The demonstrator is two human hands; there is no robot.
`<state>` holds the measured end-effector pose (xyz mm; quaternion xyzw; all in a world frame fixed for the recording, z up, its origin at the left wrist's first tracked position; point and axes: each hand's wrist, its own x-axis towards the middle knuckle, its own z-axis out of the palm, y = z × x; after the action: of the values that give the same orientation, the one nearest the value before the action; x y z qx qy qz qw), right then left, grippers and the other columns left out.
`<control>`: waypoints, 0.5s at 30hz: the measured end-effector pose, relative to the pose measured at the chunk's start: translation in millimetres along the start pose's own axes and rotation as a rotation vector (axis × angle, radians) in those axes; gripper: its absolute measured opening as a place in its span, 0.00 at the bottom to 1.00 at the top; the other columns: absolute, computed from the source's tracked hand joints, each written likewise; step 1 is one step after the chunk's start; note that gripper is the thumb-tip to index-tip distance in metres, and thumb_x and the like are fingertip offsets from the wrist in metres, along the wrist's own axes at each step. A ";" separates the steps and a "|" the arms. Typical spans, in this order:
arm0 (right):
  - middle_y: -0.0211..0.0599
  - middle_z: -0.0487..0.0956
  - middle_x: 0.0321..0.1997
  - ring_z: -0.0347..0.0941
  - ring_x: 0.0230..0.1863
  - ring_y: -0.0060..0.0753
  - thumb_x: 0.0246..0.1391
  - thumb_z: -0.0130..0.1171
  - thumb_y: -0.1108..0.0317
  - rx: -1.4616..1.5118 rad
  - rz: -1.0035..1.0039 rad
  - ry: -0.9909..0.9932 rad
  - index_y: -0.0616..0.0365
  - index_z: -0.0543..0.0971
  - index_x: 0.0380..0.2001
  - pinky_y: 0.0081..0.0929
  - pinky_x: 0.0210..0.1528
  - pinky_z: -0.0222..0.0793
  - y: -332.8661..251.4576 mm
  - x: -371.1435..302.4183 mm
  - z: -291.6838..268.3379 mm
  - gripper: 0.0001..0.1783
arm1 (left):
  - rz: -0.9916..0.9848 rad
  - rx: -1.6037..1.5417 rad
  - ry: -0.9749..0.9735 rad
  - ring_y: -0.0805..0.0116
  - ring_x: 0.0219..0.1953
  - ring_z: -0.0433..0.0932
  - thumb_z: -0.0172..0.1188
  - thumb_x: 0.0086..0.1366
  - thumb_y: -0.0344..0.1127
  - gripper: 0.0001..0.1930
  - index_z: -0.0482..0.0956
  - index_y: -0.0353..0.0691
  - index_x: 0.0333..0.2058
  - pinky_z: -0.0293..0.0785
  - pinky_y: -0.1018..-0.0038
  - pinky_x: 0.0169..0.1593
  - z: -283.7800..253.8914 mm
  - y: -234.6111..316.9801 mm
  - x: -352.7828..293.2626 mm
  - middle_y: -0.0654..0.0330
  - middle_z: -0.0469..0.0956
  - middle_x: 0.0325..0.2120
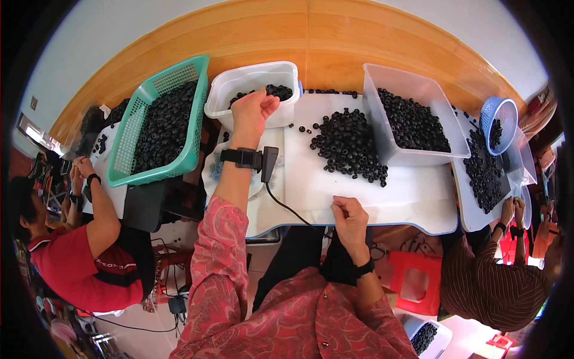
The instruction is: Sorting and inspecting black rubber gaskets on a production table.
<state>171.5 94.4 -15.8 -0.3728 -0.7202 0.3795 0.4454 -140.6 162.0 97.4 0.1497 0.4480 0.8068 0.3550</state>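
Observation:
My left hand [254, 112] reaches over the near rim of a white plastic tub [281, 121] that holds small black rounded pieces [278, 91]. Its fingers are curled together; whatever they may hold is hidden. By the table's front edge is my right hand [351, 220], with thumb and fingers pressed together. What is between them, if anything, is too small to make out. Beyond that hand, a heap of black, bead-like pieces [347, 143] with holes in some lies loose on the white tabletop [311, 200].
A green basket [190, 152] of black pieces stands left, a clear bin [412, 157] right. Farther right is a blue basket [507, 110]. A cable [287, 208] hangs from my left wrist strap. Co-workers sit at left [89, 257] and right [496, 281], near a red stool [414, 281].

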 end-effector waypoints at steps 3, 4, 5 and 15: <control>0.40 0.79 0.33 0.77 0.27 0.28 0.52 0.62 0.80 -0.022 -0.001 0.017 0.61 0.81 0.39 0.22 0.30 0.72 1.0 0.8 -2.7 0.09 | 0.100 0.135 -0.135 0.68 0.27 0.81 0.60 0.65 0.30 0.07 0.79 0.30 0.34 0.80 0.75 0.33 1.8 -16.4 -10.4 0.57 0.80 0.26; 0.40 0.79 0.33 0.77 0.27 0.28 0.52 0.62 0.80 -0.031 -0.007 0.029 0.61 0.81 0.38 0.22 0.30 0.72 2.4 1.0 -3.2 0.09 | 0.092 0.136 -0.140 0.68 0.27 0.81 0.60 0.65 0.30 0.07 0.79 0.30 0.34 0.80 0.75 0.33 5.8 -24.6 -22.0 0.57 0.80 0.26; 0.40 0.79 0.33 0.77 0.26 0.29 0.52 0.63 0.80 -0.039 -0.013 0.038 0.61 0.81 0.38 0.22 0.30 0.73 3.5 0.4 -3.3 0.09 | 0.059 0.236 -0.159 0.69 0.26 0.81 0.60 0.64 0.30 0.07 0.80 0.30 0.34 0.80 0.76 0.32 11.7 -34.4 -40.6 0.58 0.80 0.26; 0.41 0.80 0.32 0.78 0.26 0.32 0.51 0.63 0.80 -0.052 -0.019 0.017 0.61 0.81 0.38 0.24 0.29 0.73 0.4 1.8 -2.5 0.09 | 0.312 0.971 -0.390 0.54 0.28 0.79 0.70 0.54 0.35 0.13 0.82 0.35 0.35 0.76 0.65 0.34 4.7 -122.6 -109.0 0.50 0.80 0.25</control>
<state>173.4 96.6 -14.7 -0.3807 -0.7294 0.3533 0.4453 -7.5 130.3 6.7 0.5079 0.6674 0.5075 0.1976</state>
